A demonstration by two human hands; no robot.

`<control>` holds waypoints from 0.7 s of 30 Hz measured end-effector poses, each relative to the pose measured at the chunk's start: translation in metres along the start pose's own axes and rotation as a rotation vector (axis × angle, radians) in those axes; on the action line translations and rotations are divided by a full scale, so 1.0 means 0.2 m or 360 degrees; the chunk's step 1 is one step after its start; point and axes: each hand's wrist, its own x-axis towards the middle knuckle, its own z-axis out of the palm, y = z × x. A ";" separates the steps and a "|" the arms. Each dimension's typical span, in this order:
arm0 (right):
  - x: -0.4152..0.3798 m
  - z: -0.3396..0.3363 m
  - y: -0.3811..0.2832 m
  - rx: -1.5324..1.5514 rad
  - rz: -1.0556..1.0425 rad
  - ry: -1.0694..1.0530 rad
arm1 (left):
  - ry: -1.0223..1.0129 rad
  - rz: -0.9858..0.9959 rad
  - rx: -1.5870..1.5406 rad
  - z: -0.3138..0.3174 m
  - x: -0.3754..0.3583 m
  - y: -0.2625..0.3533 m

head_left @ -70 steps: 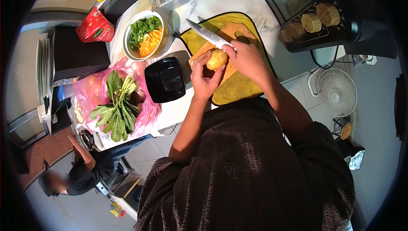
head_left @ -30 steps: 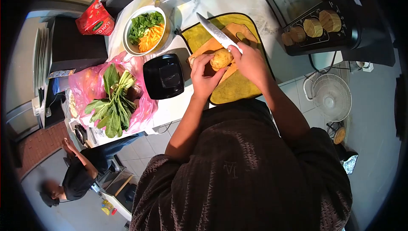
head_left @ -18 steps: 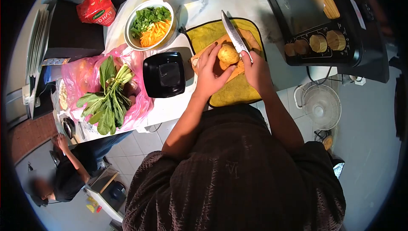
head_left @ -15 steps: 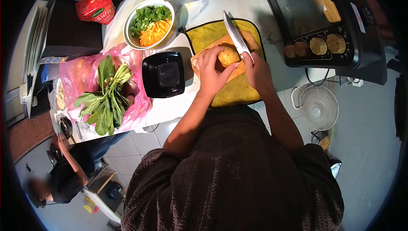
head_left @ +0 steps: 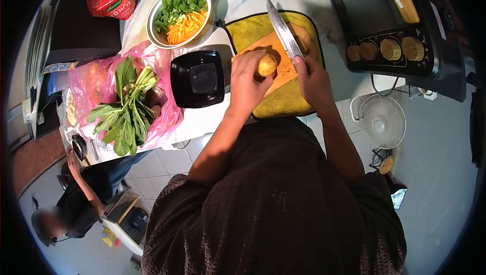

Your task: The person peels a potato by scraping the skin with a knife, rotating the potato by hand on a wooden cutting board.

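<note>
My left hand [head_left: 248, 80] is closed around a potato [head_left: 266, 65] above the wooden cutting board [head_left: 278, 85]. In my right hand [head_left: 313, 80] is a large kitchen knife [head_left: 284, 29], its blade pointing up and away from me, apart from the potato. Dark specks lie on the board between the two hands. Under the board is a yellow cloth [head_left: 281, 105] with a dark border. A black square bowl [head_left: 177, 80] stands left of my left hand.
Beyond the black bowl is a white bowl [head_left: 150, 31] of chopped greens and orange strips. Leafy greens [head_left: 129, 105] lie on a pink plastic bag [head_left: 169, 120]. A black toaster oven [head_left: 435, 62] stands right. Another person [head_left: 83, 201] is at the lower left; a fan [head_left: 382, 123] stands low right.
My left hand has drawn the potato slightly left, away from the knife. The knife and my right hand have shifted a little right, widening the gap. The whole view has shifted slightly.
</note>
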 end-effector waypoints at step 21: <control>-0.02 0.05 0.05 -0.0037 -0.0012 -0.0010 | -0.0168 -0.0144 -0.0030 0.14 -0.08 -0.02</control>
